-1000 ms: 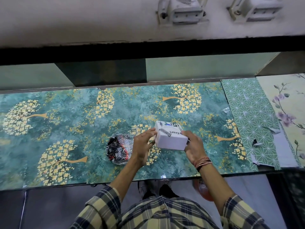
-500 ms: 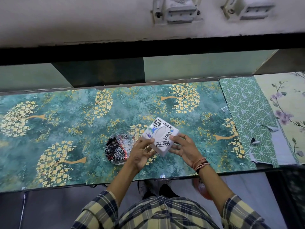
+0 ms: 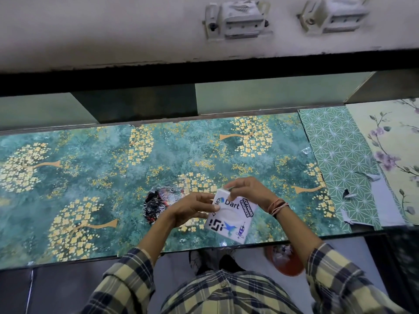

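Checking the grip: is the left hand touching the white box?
Touching. In the head view the left hand lays its thumb on the white box, covering some lettering.

The worktop (image 3: 90, 155) is covered in a teal print of golden trees. A green geometric sheet (image 3: 337, 155) and a pale floral sheet (image 3: 392, 141) are laid at its right end. Two grey fittings (image 3: 235, 19) are mounted on the whitish wall (image 3: 113, 30) behind.

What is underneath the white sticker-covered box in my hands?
The teal flowered table cover shows all around the white box, and the left hand grips one edge. The box hides its own underside and the patch of cover beneath.
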A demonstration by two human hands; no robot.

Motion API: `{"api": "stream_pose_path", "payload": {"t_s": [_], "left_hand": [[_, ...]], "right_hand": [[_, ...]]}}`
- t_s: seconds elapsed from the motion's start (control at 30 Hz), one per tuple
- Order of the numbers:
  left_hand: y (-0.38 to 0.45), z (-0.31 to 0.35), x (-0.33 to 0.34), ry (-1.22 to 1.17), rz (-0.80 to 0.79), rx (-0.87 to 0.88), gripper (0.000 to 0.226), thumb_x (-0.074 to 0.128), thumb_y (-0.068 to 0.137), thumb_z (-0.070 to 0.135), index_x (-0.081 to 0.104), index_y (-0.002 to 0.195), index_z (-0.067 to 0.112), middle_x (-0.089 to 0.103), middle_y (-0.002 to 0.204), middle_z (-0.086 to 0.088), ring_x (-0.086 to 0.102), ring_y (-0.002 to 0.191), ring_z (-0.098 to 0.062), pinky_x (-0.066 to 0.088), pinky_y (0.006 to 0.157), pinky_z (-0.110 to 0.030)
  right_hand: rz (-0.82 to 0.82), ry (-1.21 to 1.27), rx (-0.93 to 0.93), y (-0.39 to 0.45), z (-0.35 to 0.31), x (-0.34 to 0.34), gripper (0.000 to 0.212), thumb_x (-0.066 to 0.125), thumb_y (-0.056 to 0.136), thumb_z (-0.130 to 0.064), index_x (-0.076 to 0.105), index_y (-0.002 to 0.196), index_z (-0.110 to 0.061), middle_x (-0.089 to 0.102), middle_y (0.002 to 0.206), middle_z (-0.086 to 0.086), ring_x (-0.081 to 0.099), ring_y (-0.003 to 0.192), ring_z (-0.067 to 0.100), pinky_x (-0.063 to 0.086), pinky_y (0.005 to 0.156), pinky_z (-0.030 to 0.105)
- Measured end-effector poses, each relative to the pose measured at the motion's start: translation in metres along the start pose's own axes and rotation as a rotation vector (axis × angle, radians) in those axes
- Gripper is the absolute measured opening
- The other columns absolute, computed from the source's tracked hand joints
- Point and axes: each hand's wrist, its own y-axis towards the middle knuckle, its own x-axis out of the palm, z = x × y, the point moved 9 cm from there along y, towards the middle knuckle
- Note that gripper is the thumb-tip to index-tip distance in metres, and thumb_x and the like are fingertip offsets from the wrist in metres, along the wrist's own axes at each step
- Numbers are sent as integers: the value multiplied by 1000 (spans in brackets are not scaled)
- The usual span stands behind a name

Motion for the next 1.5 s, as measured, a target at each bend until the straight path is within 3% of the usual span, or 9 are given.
{"api": "stream_pose_path", "payload": {"t_s": [0.2,0.3,0.43,0.57,0.73,0.9,1.3,1.4,1.5], "left_hand": [[7,-21,-26,-253,300,-5,31,74,92,13,72,119,-3,76,117,-23,75,96,-31,62,83,-45],[15,-28,-33,-347,415,-9,32,72,94,14,70,118,-7,79,108,-21,76,86,-31,63,70,-40],[25,-25,-29,-351,473,-8,25,62,101,11,70,115,-7,79,100,-17,76,79,-28,63,61,-35],[37,-27,-30,-314,526,-8,20,57,103,9,70,106,-6,76,106,-22,75,80,-27,66,71,-39],[45,-34,-39,-255,590,-22,27,55,105,16,69,114,-6,77,107,-23,75,92,-35,61,89,-52],[46,-33,-42,-171,614,-10,28,54,106,17,72,113,-4,79,99,-16,76,82,-27,64,78,-42],[33,-24,-47,-3,669,11,27,58,104,26,76,108,6,81,95,-9,77,78,-19,56,59,-23],[8,-3,-61,204,822,125,20,63,101,23,77,99,10,79,96,-8,72,81,-21,58,70,-31],[-33,15,-87,482,1131,191,20,67,96,11,73,114,8,73,120,-12,67,112,-28,51,102,-43]], "right_hand": [[183,275,76,-1,29,-12,44,62,95,-48,69,117,-11,76,109,7,71,103,24,57,94,46],[149,344,117,-2,51,6,33,54,104,-30,69,120,-5,77,108,10,74,94,23,61,84,38],[232,334,91,5,69,10,22,52,105,-17,74,109,-16,77,113,17,72,107,36,55,100,52],[266,249,104,15,74,8,29,50,106,-20,70,123,-9,77,112,15,74,102,34,57,96,52],[263,186,95,28,71,8,27,48,107,-25,70,119,-15,77,100,10,73,72,7,61,67,27],[288,187,151,41,86,11,22,50,106,-21,72,110,-19,78,106,16,74,102,36,58,93,56],[344,107,164,38,87,10,24,52,101,-34,74,95,-28,79,94,13,75,89,33,60,77,46],[458,78,182,26,76,0,32,51,98,-35,71,96,-11,76,93,17,72,84,32,50,67,35],[679,71,198,5,60,-20,32,55,101,-21,67,127,-7,71,121,9,67,108,26,52,91,34]]}}
